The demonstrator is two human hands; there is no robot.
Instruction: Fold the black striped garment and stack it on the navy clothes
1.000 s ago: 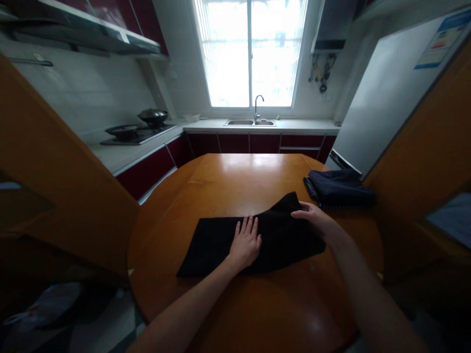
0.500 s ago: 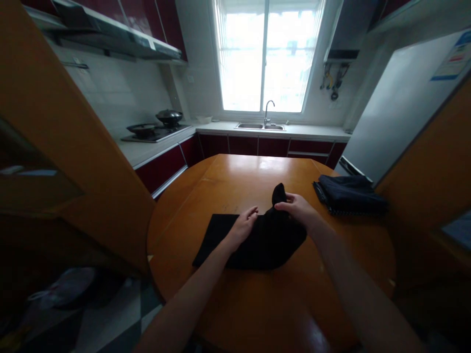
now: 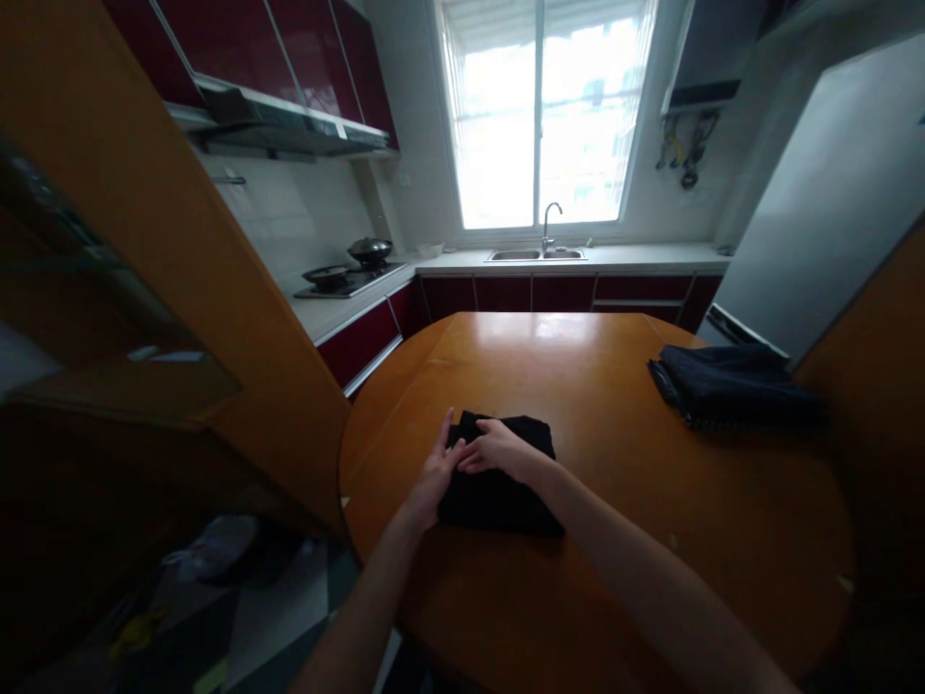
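At the left of the frame a stove (image 3: 345, 278) with two pans sits on the counter, with the sink (image 3: 536, 255) under the window in the upper centre. Just left of centre your left hand (image 3: 436, 474) lies flat, fingers spread, on the left edge of the folded black cloth (image 3: 498, 487) on the wooden table (image 3: 636, 501), and your right hand (image 3: 498, 449) rests open on top of the cloth, its fingertips touching your left hand. At the right, well apart from the cloth, a folded dark blue garment (image 3: 729, 384) lies near the table's far edge.
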